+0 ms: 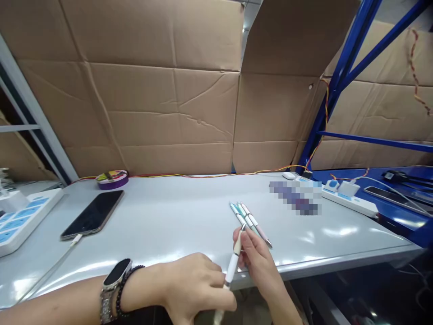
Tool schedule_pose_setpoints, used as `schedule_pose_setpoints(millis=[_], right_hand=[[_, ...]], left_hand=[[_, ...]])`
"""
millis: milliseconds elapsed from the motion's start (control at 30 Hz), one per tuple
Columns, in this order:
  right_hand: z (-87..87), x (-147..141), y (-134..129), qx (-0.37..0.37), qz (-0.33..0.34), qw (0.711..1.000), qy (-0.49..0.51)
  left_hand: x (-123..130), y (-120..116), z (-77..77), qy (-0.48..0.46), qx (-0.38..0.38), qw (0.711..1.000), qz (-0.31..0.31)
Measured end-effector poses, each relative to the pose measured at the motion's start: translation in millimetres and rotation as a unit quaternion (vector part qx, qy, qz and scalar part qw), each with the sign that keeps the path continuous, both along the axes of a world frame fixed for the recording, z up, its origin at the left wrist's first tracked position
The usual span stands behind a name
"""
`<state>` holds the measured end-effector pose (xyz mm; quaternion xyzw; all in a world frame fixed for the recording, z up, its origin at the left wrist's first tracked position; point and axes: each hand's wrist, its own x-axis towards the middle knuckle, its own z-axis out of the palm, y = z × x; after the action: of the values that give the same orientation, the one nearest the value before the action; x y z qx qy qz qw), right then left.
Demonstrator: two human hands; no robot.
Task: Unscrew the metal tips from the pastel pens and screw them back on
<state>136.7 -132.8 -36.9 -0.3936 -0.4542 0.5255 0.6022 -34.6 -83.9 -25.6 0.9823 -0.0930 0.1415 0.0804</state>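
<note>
A white pen (232,269) is held at a slant between my hands, in front of the table's front edge. My right hand (257,258) pinches its upper, silver-tipped end between thumb and fingers. My left hand (199,289), with a watch (117,272) and a dark bead bracelet on the wrist, has its fingers closed round the pen's lower end, which is blurred. Just beyond my right hand, several pens (251,220) lie side by side on the table, some with pale green parts and one pinkish white.
On the left of the table (162,216) lie a black phone (93,214) with a charging cable, a tape roll (112,179) and a power strip (29,219). At the right are another power strip (352,201) and a pixelated item. Cardboard and a blue frame stand behind.
</note>
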Motion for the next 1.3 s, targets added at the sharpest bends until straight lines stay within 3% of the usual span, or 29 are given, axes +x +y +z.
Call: schedule_pose_setpoints(millis=[100,300,633,900,1000,1067,1133,1200,1300], right_hand=[[4.2,0,-2,-0.004,0.053,0.997,-0.056],[11.9,1,-6,0.000,0.103,0.986,-0.127],[18.6,0,-10,0.005,0.120,0.981,-0.153],[14.2,-1,-8,0.004,0.104,0.985,-0.136],[4.9,2,-4,0.010,0.034,0.998,-0.053],[0.4,9,-2,0.026,-0.083,0.996,0.016],[-0.7,21,-1,0.056,-0.218,0.972,0.064],[1.1,36,-3,0.085,-0.314,0.943,0.074],[4.0,57,-8,0.107,-0.420,0.901,-0.030]], left_hand=[[1,-2,-7.9,-0.015,0.073,0.997,-0.004],[1,-8,-13.0,-0.014,0.126,0.992,0.000],[1,-12,-7.0,0.033,0.077,0.996,0.005],[1,-12,-8.5,0.036,0.095,0.995,0.010],[0,-8,-3.1,0.031,0.082,0.996,-0.008],[0,-4,1.6,0.021,0.063,0.998,-0.016],[0,0,6.0,0.003,0.045,0.999,-0.009],[0,4,9.4,0.000,0.033,0.999,0.018],[1,7,13.8,0.025,0.020,0.997,0.076]])
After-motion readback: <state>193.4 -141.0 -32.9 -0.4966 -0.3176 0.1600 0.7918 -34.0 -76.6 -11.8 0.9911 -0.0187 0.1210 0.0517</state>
